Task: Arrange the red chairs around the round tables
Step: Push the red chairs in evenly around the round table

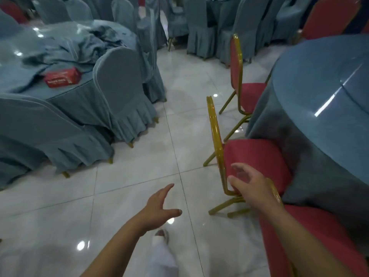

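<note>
By my reckoning I am some way into this job. Three red chairs stand along the near edge of the round worktop (319,86) on my right: the far chair (249,92), the middle chair (257,156) and the nearest chair (319,236), each with its seat turned in toward the blue cloth and its gold-framed back to the aisle. A fourth red chair (331,19) shows beyond the far rim. The rest of that rim is out of my view, so I cannot say how many places are unfilled, and the spacing of these three may want evening out. The left worktop (65,92) is ringed by covered chairs (119,82) and carries a heap of blue cloth (79,43) and a red box (61,76). Both my hands hold nothing, and they are apart. My left hand (159,206) hangs over the tiled floor (139,156) with fingers spread, well clear of any chair. My right hand (249,182) hovers with loosely bent fingers in front of the middle chair's seat, close to the bottom of its back frame, and the top of the nearest chair's back sits just behind my wrist. I cannot tell whether it touches either one.
</note>
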The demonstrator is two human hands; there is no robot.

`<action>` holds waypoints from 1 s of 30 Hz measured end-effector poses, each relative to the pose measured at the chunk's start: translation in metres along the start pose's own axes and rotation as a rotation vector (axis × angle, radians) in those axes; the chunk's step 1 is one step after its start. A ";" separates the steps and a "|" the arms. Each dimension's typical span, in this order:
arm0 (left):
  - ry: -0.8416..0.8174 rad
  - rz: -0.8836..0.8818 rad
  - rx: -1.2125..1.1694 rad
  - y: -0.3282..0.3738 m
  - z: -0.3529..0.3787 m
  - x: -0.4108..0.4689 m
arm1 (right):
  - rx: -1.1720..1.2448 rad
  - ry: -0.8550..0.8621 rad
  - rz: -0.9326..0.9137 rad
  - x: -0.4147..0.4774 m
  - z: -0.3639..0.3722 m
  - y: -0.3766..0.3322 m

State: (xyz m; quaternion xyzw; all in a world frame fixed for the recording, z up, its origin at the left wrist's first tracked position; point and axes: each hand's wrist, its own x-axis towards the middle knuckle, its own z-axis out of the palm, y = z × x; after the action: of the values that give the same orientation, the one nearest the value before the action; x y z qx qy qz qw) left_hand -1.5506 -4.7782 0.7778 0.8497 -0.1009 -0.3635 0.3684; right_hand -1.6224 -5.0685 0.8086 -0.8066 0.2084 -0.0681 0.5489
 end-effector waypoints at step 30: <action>-0.393 0.743 1.250 0.273 -0.136 0.479 | -0.165 0.318 0.533 0.208 0.100 -0.004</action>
State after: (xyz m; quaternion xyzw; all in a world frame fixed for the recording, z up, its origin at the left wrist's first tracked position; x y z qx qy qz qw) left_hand -1.0874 -5.1065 0.7718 0.7299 -0.6324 -0.2354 -0.1089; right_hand -1.3997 -5.0669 0.7486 -0.7446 0.5005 -0.0298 0.4407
